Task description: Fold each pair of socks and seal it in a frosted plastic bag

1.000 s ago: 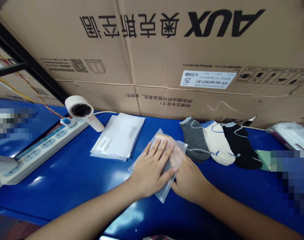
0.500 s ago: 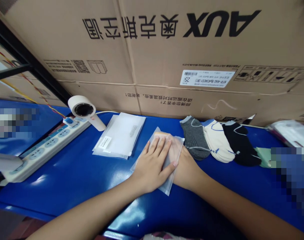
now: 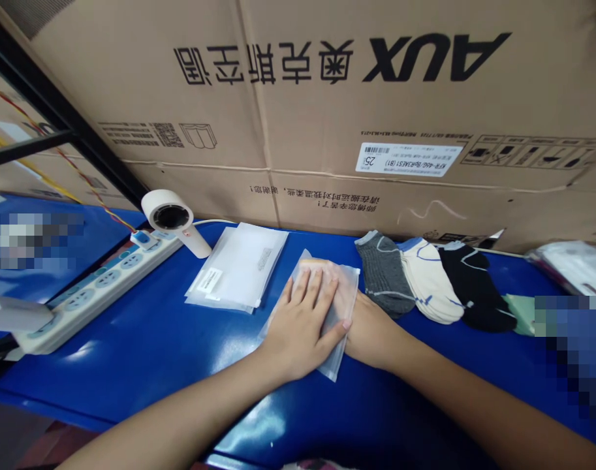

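Near the table's middle lies a frosted zip bag [image 3: 341, 305]. My left hand [image 3: 302, 323] presses flat on top of it, fingers stretched out and somewhat apart. My right hand [image 3: 363, 326] comes in from the bag's right edge, and its fingers show dimly through the plastic under my left hand. It looks flat; whether it is inside the bag or beneath it I cannot tell for sure. Right of my hands lie grey socks [image 3: 386, 277], cream socks [image 3: 431, 284] and black socks [image 3: 474, 290] in a row. More frosted bags [image 3: 241, 261] are stacked to the left.
A white handheld fan [image 3: 180, 219] lies beside a long power strip [image 3: 102, 284] at left. Behind the blue table [image 3: 170, 372] stands a large cardboard box [image 3: 298, 130]. Plastic-wrapped packs [image 3: 576, 261] and a green item [image 3: 520, 313] lie at far right.
The camera view has shifted slightly. My hands stay stacked at the bag, with barely any movement between them.
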Tool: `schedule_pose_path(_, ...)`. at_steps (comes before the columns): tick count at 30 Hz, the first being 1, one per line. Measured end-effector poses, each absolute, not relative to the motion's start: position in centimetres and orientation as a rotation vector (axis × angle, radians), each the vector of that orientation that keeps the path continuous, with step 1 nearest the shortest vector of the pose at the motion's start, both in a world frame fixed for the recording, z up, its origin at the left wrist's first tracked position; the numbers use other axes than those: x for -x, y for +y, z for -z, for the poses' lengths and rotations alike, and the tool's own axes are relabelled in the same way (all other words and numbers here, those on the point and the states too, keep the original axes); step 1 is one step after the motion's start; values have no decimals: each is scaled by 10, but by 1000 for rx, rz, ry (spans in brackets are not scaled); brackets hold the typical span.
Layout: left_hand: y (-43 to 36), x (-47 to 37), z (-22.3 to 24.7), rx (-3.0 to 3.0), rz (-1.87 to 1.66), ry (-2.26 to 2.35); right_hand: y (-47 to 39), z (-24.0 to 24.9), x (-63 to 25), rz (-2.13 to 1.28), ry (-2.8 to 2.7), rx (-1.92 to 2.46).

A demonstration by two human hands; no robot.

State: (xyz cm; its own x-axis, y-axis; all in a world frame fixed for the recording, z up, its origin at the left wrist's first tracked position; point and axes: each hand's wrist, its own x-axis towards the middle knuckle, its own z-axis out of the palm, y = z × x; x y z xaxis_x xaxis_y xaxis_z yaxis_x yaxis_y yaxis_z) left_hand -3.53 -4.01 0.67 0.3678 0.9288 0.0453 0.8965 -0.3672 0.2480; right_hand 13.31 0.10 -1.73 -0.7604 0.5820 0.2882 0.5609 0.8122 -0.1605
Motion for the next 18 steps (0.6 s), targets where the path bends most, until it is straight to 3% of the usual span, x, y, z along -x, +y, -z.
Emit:
schedule_pose_path(6, -42, 35, -4, -2485, -358, 1656, -1, 5, -145, -340, -2714, 687)
schedule_pose_path(18, -39, 42, -15, -2489, -310, 1524, -6, -1, -146, -264, -2714, 656)
